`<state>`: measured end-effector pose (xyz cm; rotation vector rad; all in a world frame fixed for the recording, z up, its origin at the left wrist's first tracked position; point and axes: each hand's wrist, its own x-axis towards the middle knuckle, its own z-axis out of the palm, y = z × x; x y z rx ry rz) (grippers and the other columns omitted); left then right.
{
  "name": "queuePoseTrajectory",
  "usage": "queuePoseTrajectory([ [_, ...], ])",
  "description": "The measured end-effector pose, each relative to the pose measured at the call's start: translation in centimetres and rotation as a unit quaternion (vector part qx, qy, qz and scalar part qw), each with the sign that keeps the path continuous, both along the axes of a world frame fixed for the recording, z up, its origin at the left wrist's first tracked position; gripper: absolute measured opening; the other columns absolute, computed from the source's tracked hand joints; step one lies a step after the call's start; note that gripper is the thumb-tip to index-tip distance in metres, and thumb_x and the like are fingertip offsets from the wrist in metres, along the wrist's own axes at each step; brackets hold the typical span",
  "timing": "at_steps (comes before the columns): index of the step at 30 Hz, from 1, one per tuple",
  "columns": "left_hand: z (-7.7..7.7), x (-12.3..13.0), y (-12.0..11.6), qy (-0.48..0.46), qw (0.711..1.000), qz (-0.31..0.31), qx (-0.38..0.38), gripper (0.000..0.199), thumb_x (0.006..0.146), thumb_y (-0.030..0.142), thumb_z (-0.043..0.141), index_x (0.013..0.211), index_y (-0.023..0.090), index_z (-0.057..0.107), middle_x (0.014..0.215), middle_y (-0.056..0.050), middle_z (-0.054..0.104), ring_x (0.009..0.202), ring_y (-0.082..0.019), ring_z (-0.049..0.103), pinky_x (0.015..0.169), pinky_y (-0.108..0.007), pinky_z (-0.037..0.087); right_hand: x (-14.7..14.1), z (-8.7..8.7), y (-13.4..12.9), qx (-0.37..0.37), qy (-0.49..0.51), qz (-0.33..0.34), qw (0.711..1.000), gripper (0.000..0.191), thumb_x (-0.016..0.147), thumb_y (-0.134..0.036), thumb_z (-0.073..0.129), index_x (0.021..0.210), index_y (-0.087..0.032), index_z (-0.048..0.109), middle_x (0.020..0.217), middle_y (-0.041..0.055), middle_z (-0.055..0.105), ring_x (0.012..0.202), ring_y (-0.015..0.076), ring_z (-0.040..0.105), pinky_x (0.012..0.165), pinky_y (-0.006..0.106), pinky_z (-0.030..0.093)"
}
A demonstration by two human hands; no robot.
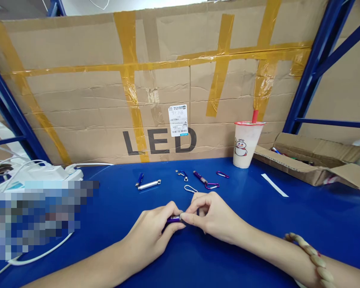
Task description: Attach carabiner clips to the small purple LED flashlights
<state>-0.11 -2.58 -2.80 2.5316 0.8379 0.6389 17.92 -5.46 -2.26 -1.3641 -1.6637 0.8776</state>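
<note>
My left hand (151, 226) is closed around a small purple flashlight (173, 219) with a pale label, held low over the blue table. At the flashlight's end, the thumb and forefinger of my right hand (211, 214) are pinched together; they cover its tip and any small part there. Just beyond my fingers lies a silver carabiner (190, 188). Farther back are a dark purple flashlight (199, 177), a magenta carabiner (212, 186) and another purple carabiner (222, 174). To the left rest a silver tube (149, 185), a short blue tube (139, 179) and small metal parts (183, 175).
A white cup (246, 150) with a red straw stands at the back right, beside an open cardboard box (306, 172). A white strip (274, 185) lies before them. White cables and power strips (57, 174) crowd the left. A large taped carton (93, 116) walls the back.
</note>
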Motion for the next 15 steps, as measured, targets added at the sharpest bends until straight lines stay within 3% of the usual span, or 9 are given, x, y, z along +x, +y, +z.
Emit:
queuePoseTrajectory([
  [7,0.40,0.21,0.11,-0.001,1.000,0.021,-0.020,0.018,0.089,0.034,0.038,0.091,0.022,0.051,0.083,0.002,0.062,0.071,-0.010,0.056,0.064,-0.019,0.038,0.27,-0.22,0.50,-0.016,0.034,0.046,0.998,0.036,0.062,-0.047,0.069,0.064,-0.011,0.065,0.069,0.0013,0.056,0.036,0.0020,0.042,0.036,0.018,0.032],
  [15,0.84,0.36,-0.10,0.013,0.999,0.045,-0.025,0.026,0.091,0.036,0.031,0.093,0.022,0.053,0.068,0.004,0.057,0.061,-0.009,0.052,0.060,-0.019,0.037,0.79,-0.27,1.02,0.075,0.022,0.025,0.997,0.033,0.060,-0.045,0.071,0.072,-0.014,0.066,0.075,0.0008,0.053,0.039,0.0018,0.045,0.035,0.017,0.033],
])
